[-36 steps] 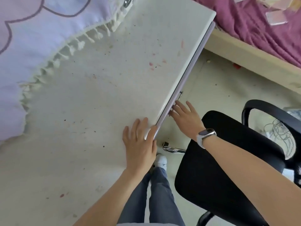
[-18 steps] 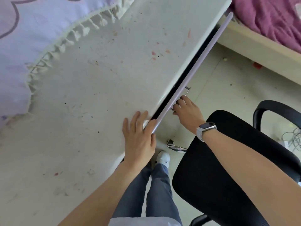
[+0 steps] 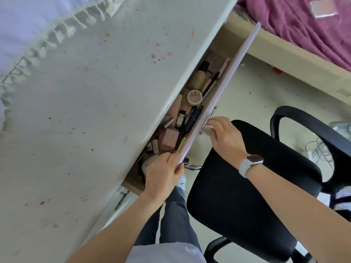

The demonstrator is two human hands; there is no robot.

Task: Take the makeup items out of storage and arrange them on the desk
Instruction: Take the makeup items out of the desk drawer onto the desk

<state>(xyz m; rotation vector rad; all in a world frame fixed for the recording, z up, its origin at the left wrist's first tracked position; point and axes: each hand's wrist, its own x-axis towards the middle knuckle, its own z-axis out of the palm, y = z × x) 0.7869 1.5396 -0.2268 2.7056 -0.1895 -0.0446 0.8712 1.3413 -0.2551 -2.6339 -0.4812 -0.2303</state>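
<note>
A person stands at a white desk [image 3: 79, 114] with its drawer [image 3: 222, 95] pulled partway open. The left hand [image 3: 163, 173] pinches the near end of the drawer front between thumb and fingers. The right hand [image 3: 224, 135] has its fingers curled at the small metal handle [image 3: 209, 118] on the drawer's outer face.

Inside the drawer lies a crowded jumble of makeup: a round compact [image 3: 194, 97], a pink box [image 3: 169, 139], a dark tube [image 3: 191, 120], a pink pencil [image 3: 224, 66] and other small bottles and sticks, some partly hidden under the desk's edge. None is on the desk yet.

These items look light, hard and smooth, so likely slippery. Compacts may crack if dropped. Best lifted singly: tubes and pencils at mid-length, the compact by its rim.

A black chair [image 3: 256, 186] stands just beside the right arm.
</note>
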